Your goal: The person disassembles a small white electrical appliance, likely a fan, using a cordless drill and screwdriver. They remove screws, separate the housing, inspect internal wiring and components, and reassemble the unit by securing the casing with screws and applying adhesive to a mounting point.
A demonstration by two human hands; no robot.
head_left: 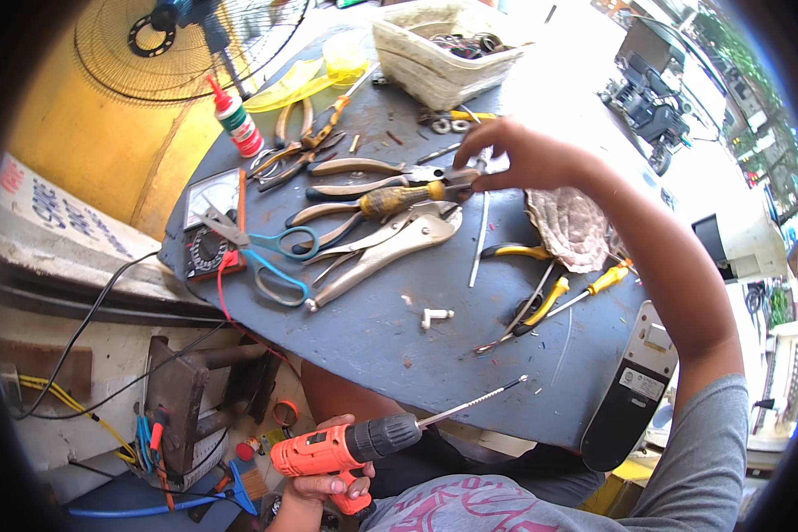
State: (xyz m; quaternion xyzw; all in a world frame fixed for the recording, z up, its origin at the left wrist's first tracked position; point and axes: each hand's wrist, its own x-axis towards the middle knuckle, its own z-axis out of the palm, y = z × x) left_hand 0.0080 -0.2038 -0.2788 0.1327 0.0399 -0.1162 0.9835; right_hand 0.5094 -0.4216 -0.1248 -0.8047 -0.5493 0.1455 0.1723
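At the lower middle, my left hand (pixel 332 488) is closed round an orange-and-black cordless drill (pixel 315 452) fitted with a long, thin bit (pixel 470 403). My right hand (pixel 501 155) reaches over the grey table (pixel 390 363), its fingers curled on a small metal item I cannot make out, among pliers (pixel 337 189) and a yellow-handled screwdriver (pixel 399 197). Locking pliers (pixel 346 284), blue-handled scissors (pixel 266 284), a multimeter (pixel 213 244) and a red-tipped bottle (pixel 238 124) lie or stand left of it. A stained cloth (pixel 563 230) and a small white fitting (pixel 434 316) are also on the table.
A fan (pixel 182 40) stands at the upper left. A plastic tub of wires (pixel 417 71) sits at the back. A black device (pixel 629 386) is at the right edge. Cables (pixel 106 293) hang at the left. A motorcycle (pixel 647 106) is outside.
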